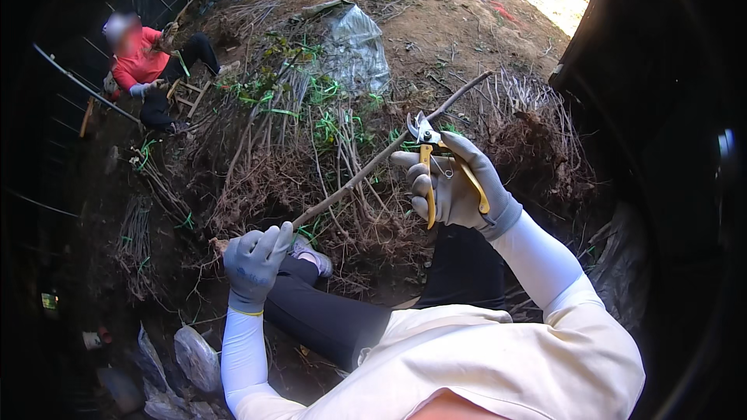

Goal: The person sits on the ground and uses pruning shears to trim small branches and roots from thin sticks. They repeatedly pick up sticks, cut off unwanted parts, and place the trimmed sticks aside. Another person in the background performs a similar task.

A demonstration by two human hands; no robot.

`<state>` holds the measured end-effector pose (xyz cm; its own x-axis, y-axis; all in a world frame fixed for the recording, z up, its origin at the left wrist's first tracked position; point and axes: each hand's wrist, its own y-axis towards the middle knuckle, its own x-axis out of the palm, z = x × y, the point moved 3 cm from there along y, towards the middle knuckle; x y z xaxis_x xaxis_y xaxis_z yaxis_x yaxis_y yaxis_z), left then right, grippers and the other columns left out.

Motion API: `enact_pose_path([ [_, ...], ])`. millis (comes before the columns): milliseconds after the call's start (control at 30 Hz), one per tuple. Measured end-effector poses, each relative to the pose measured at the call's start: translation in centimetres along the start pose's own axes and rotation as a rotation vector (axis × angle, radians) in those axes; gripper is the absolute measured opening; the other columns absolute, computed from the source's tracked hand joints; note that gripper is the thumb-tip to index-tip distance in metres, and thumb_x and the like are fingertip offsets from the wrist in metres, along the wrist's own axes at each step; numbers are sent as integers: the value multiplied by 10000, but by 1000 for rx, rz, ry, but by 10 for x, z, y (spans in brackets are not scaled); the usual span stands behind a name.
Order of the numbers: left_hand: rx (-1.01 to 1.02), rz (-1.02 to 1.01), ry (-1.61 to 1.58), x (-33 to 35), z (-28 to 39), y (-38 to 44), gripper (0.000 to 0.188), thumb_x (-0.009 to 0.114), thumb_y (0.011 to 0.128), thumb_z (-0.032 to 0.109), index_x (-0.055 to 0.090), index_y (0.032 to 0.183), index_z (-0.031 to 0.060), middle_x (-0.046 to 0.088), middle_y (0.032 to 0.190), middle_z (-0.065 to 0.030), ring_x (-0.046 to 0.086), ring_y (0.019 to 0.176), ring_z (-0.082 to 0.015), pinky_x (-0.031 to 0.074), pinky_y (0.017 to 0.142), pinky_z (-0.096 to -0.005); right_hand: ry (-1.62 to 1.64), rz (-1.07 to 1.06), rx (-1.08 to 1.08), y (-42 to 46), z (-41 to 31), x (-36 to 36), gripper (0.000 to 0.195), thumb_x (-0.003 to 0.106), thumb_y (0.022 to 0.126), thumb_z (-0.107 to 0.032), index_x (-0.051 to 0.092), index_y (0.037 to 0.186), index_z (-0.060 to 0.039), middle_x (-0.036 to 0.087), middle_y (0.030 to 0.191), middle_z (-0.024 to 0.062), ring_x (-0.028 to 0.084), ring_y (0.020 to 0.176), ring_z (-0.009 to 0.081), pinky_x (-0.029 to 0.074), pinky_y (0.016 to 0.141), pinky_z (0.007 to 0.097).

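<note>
My left hand [255, 262], in a grey glove, is closed around the lower end of a long woody stem [350, 184] with roots at its base. The stem slants up to the right. My right hand [461, 186], gloved too, holds yellow-handled pruning shears [428, 139]. Their handles are spread and the metal blades stand apart at the stem's upper part; whether they touch it I cannot tell. Behind the stem lie bundles of bare-root saplings [344, 140] with green ties.
A co-worker [143, 64] in a red top sits at upper left by a wooden frame [191, 96]. A plastic sheet [356, 49] lies on the soil beyond the bundles. More rooted stems [531, 134] are piled at right. Clear plastic bags [195, 357] lie at lower left.
</note>
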<state>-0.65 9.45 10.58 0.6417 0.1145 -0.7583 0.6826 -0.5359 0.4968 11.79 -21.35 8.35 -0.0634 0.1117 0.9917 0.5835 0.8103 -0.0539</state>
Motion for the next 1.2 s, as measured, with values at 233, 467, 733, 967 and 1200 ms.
enact_pose_path([
  [233, 3, 45, -14, -14, 0, 7, 397, 759, 717, 80, 726, 1106, 154, 609, 971, 71, 554, 833, -148, 451, 647, -313, 8, 18, -13, -3, 1, 1, 676, 501, 974, -421, 372, 1368, 113, 630, 954, 110, 657, 892, 234, 549, 894, 476],
  [467, 35, -26, 41, -13, -7, 7, 452, 774, 722, 156, 692, 1164, 201, 571, 1016, 84, 528, 879, -138, 441, 664, -297, 128, -10, 34, -2, 6, -3, 536, 466, 995, -417, 453, 1300, 24, 531, 776, 1, 577, 681, 120, 557, 692, 357],
  [733, -221, 54, -308, 8, 0, 1, 412, 736, 772, 75, 681, 1179, 111, 620, 922, 15, 578, 780, -210, 484, 667, -351, -1037, 472, -377, -13, -9, -16, 416, 555, 976, -344, 542, 1235, -20, 509, 746, -8, 501, 624, 78, 469, 600, 254],
  [967, -249, 37, -461, 13, 24, -1, 414, 737, 774, 59, 677, 1183, 89, 629, 919, -11, 587, 778, -221, 500, 678, -356, -2257, 928, -913, -11, -76, -28, 702, 719, 805, -386, 454, 1361, -49, 604, 1077, 161, 629, 973, 311, 512, 808, 400],
  [1200, -287, 43, -493, 7, 33, 2, 457, 721, 766, 23, 660, 1218, 57, 606, 865, -36, 571, 758, -233, 480, 692, -351, -2395, 874, -1034, -14, -81, -19, 541, 734, 798, -279, 569, 1278, -95, 646, 941, 100, 663, 823, 256, 531, 704, 363],
])
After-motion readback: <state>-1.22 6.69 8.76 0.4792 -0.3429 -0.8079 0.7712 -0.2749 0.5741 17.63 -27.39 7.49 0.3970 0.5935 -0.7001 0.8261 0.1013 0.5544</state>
